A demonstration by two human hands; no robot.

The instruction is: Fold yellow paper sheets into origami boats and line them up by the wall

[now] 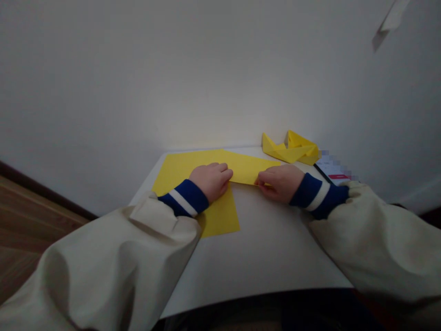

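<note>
The background is filled by a plain, matte grey-white wall (206,82), against which a smooth white counter (275,257) is set. Loose, creased pale sleeves (103,271) are ended by ribbed navy cuffs (189,197), each crossed by a white stripe. At the lower left, brown grained wood (34,225) is seen. A flat yellow sheet (181,168) is spread on the counter's left part, partly covered by the left arm. Its right side is overlapped by a straight-edged yellow paper piece (248,170), held between the hands. Behind the right hand, crisp, pointed yellow folded paper (292,149) is stood near the wall; whether one piece or two cannot be told. By the left hand (211,180), curled narrow, the piece's left end is touched; whether it is pinched cannot be told. By the right hand (280,181), its near right edge is pinched between thumb and fingers. A partly blurred screen (332,172) is placed beside the right cuff.
</note>
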